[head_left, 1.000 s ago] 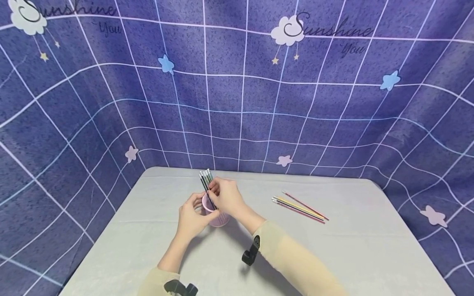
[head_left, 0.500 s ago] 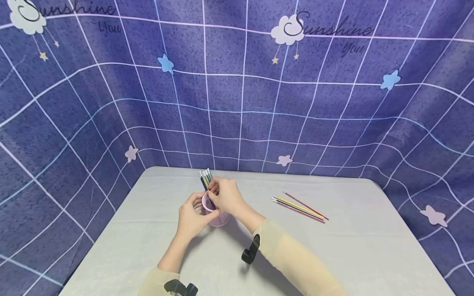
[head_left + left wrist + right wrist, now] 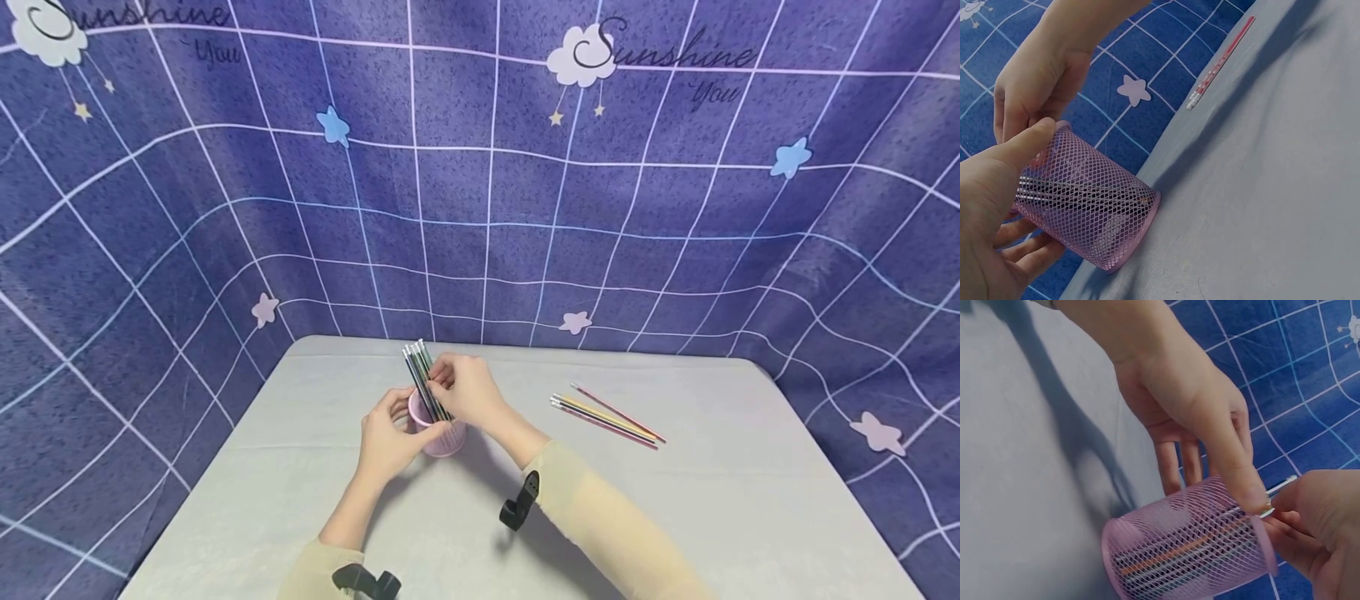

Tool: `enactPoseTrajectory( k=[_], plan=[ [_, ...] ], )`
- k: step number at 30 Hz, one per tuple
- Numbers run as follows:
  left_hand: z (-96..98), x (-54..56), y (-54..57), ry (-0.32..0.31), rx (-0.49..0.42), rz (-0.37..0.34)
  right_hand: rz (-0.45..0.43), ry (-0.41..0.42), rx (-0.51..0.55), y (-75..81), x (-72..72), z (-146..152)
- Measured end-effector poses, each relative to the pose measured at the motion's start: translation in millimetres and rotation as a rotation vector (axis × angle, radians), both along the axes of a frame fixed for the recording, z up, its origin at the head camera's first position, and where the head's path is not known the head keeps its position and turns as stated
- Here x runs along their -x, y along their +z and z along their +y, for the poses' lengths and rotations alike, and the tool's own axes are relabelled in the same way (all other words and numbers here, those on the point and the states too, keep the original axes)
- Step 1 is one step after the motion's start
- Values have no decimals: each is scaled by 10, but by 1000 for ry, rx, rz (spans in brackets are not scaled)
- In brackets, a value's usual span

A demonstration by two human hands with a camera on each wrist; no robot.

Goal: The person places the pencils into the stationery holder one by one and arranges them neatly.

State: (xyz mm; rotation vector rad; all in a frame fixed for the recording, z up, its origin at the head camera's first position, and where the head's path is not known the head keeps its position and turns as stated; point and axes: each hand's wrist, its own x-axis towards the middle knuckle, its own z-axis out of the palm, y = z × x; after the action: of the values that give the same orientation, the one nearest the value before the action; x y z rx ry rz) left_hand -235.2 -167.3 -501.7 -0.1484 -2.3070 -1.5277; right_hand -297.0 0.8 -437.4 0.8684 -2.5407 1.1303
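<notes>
A pink mesh pencil cup [image 3: 444, 443] stands on the table, several pencils [image 3: 417, 365] leaning to the left inside it with their pale ends up. My left hand [image 3: 388, 437] grips the cup from the left, thumb along the near side of the rim and fingers round the far side. At the mouth of the cup, my right hand [image 3: 474, 392] has its thumb and curled fingers at the pencils, pinching near their upper part. In the right wrist view, dark, orange and pale pencil shafts show through the mesh [image 3: 1191, 544]. The right fingertips are partly hidden.
To the right, several loose pencils [image 3: 607, 423], red, yellow and dark, lie on the pale tablecloth [image 3: 720, 500]. A blue-purple grid curtain [image 3: 465, 192] rises behind the table and along its sides. Both wrists wear black camera mounts [image 3: 517, 504].
My right hand has shifted slightly to the right, and the pencils' lower parts have spread rightward in the cup. The left hand stays on the cup. The loose pencils have not moved.
</notes>
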Motion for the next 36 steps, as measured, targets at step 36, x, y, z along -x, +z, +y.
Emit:
enactPoseTrajectory(
  k=[36],
  plan=[
    [-152, 59, -39, -75, 75, 0, 32, -192, -112, -91, -9, 2040]
  ],
)
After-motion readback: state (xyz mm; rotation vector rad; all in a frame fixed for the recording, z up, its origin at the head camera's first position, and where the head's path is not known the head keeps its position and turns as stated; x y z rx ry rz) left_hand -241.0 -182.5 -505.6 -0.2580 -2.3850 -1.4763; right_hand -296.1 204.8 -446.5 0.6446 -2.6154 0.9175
